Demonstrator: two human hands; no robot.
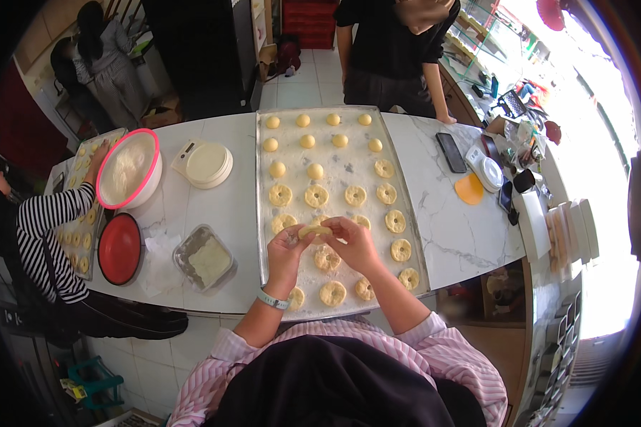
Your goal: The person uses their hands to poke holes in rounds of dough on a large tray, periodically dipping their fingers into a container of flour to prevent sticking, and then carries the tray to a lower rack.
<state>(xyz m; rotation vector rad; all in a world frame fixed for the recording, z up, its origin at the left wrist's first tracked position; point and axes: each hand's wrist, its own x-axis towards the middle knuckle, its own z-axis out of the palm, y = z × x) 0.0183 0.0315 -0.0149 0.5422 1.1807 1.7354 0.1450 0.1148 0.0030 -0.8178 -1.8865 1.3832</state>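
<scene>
In the centre of the frame, the left hand and the right hand hold a flattened, pale yellow dough piece between them, its two ends pinched by fingers brought close together. It is held above a large rectangular metal baking tray dusted with flour, which lies on a white marble-patterned counter. In the tray's upper part sit smooth, round, pale yellow dough balls; below them and along its right side lie flat dough rounds with dented centres, some partly hidden by the hands. A pale-banded wristwatch circles the left wrist. Left of the tray, a clear square plastic container holds pale powder, beside a round red dish with a dark rim. Above these stand a white bowl with a pink rim and a cream kitchen scale with a round top. Right of the tray, a black phone lies near a yellow-orange flat scraper-like piece.
</scene>
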